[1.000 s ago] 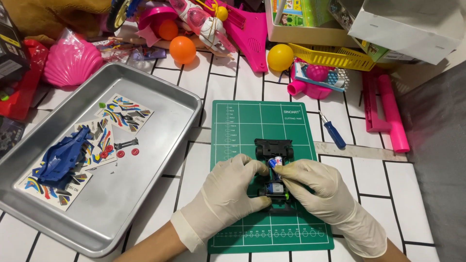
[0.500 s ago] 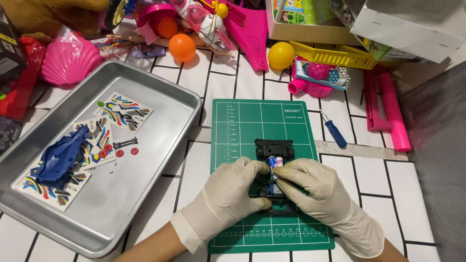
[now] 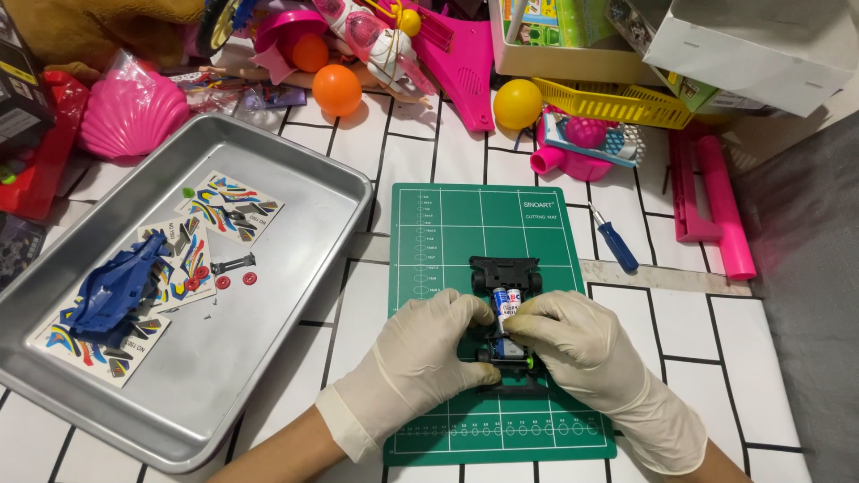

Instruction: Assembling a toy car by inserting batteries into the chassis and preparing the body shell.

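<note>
Both gloved: left hand (image 3: 419, 362) and right hand (image 3: 582, 353) closed on black toy car chassis (image 3: 506, 273) w/ battery (image 3: 503, 309), atop green cutting mat (image 3: 447, 233). Blue screwdriver (image 3: 616, 243) nearby.

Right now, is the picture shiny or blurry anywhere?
Head view: sharp nearly everywhere, evenly lit; soft glare on the metal tray; faint shadows under the left hand and right hand around the toy car chassis; the straight tile lines bend slightly toward the picture's edges.
</note>
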